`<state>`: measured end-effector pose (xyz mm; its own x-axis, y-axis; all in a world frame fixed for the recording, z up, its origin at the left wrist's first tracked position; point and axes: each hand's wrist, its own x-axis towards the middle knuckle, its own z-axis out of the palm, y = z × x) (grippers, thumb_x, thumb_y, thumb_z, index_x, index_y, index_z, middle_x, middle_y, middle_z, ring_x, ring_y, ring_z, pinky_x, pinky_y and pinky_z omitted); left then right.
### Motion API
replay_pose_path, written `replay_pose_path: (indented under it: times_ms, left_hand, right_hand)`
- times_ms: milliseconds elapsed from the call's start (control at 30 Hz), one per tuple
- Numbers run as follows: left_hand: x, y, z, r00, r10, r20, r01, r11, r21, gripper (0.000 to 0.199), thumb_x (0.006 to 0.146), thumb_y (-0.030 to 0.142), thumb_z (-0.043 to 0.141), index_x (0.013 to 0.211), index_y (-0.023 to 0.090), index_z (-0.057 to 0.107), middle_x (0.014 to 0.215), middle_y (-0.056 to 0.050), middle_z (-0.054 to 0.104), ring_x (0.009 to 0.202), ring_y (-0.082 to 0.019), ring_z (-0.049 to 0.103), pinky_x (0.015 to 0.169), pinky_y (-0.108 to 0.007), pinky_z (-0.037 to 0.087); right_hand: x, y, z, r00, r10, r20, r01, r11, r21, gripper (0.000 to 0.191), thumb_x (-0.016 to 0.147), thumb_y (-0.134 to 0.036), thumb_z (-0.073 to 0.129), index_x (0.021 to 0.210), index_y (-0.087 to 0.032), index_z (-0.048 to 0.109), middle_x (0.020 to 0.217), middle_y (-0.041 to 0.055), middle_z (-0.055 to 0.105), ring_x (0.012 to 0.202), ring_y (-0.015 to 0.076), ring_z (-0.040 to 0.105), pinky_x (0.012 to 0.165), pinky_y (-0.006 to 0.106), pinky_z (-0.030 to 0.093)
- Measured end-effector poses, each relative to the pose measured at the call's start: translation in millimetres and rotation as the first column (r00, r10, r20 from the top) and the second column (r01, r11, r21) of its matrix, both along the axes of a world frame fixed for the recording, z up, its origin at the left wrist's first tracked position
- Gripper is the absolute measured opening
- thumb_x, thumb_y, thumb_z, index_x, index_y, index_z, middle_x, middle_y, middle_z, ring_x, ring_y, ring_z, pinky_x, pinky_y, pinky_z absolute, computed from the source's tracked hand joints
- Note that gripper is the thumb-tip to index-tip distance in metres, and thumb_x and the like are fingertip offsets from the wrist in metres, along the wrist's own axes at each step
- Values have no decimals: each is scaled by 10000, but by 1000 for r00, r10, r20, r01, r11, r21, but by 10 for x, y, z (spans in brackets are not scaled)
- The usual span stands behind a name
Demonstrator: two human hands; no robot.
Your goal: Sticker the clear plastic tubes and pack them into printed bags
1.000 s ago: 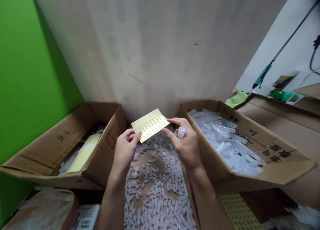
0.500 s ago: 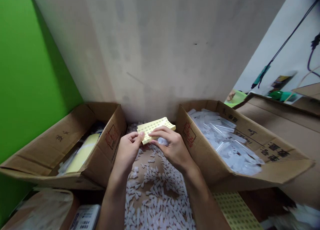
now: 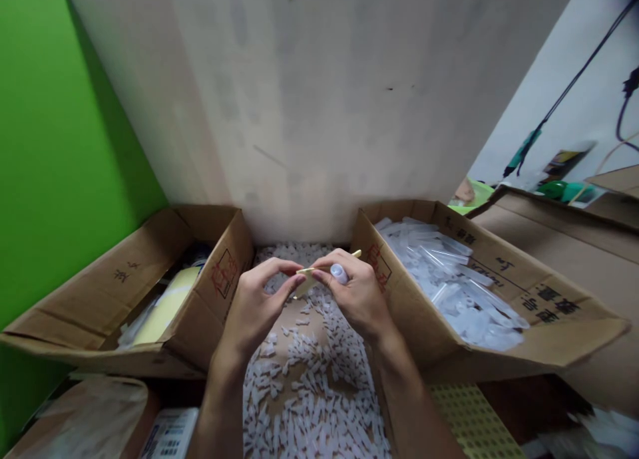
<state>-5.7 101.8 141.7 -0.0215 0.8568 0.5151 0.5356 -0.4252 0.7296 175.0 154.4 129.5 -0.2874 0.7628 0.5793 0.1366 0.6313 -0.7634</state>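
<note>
My left hand (image 3: pixel 262 306) pinches the near edge of a pale yellow sticker sheet (image 3: pixel 305 271) between thumb and fingertips. The sheet is now seen almost edge-on, so its dotted face is hidden. On the same sheet, close beside, the fingers of my right hand (image 3: pixel 362 299) are closed, and the hand also holds a translucent plastic tube (image 3: pixel 339 273) with its round end facing me. Below both hands, many small white plastic pieces (image 3: pixel 319 426) lie scattered over a brown cardboard surface (image 3: pixel 305 324).
At the left, an open cardboard box (image 3: pixel 200 332) holds yellow sheets (image 3: pixel 167 309). Another box (image 3: pixel 554 346) at the right contains clear plastic tubes (image 3: pixel 439 259). A dotted yellow sheet (image 3: pixel 472 419) lies below it. A pale board (image 3: pixel 319 113) stands behind, beside a green panel (image 3: pixel 60 179).
The sticker sheet has tipped from showing its dotted face to nearly edge-on. My left hand has turned and shifted slightly right; my right hand has rotated, bringing the tube's end into clearer view.
</note>
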Motion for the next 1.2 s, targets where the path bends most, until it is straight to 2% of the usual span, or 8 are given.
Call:
replay_pose_path:
  times_ms: [333,567,700,933,1067,1200]
  left_hand:
    - [91,69,-92,972,53,-228,-17,987,157,111,979,186,601,892,197,668,849,-12,713,802,-176,649,769,-304,472]
    - [87,86,-74,979,2,-204,29,989,147,61,960,179,618,996,191,667,969,-51,701,916,-197,659,841,-328,505]
    - [56,81,-68,968,-26,-249,53,993,102,73,955,157,602,922,197,654,902,-39,676,872,-195,635,800,-323,494]
    - [21,44,-67,965,-81,-249,61,994,-87,103,974,166,540,893,195,596,886,-26,640,818,-179,602,749,-309,467]
    - [9,52,-93,960,-91,-264,66,993,-103,120,980,161,493,883,200,553,891,-31,615,816,-184,575,747,-320,450]
    - [-1,55,-107,956,-105,-274,79,991,-104,115,983,170,469,892,209,527,896,-31,597,830,-191,562,759,-328,440]
  right_hand:
    - [-15,13,-13,999,-34,29,32,998,58,138,916,-103,666,816,-192,696,800,-3,648,746,161,595,705,267,424]
    - [31,37,-46,992,-32,119,20,995,100,171,900,-60,617,831,-194,698,823,11,652,764,173,610,717,268,425]
    - [37,44,-57,976,-9,219,-19,992,126,240,886,-22,561,850,-196,721,828,14,650,756,174,616,707,271,425]
    - [42,37,-61,936,18,351,-68,989,130,327,844,40,524,895,-200,740,874,15,671,779,166,632,725,264,439]
    - [41,39,-60,940,53,337,-85,993,82,274,883,15,560,901,-192,739,888,22,680,791,174,636,729,276,445]
    - [44,29,-42,957,106,269,-109,994,-7,130,940,-113,652,894,-188,748,880,25,706,798,178,647,738,285,455]
